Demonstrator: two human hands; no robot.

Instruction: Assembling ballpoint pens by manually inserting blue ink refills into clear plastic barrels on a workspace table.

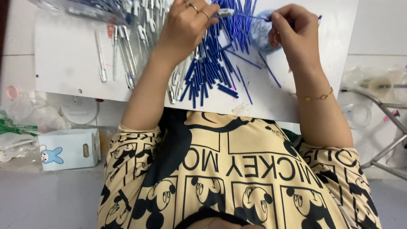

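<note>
My left hand, with rings on two fingers, pinches one end of a clear pen barrel. My right hand holds a thin blue refill whose tip meets the barrel's open end. Under my right hand sits a pale blue round object; I cannot tell what it is. A heap of blue refills lies between my forearms on a white board. Several clear pen barrels lie spread to the left of my left hand.
A small white box with a blue rabbit picture stands at the lower left beside crumpled plastic bags and a round clear lid. A metal tube frame and a clear cup are at the right.
</note>
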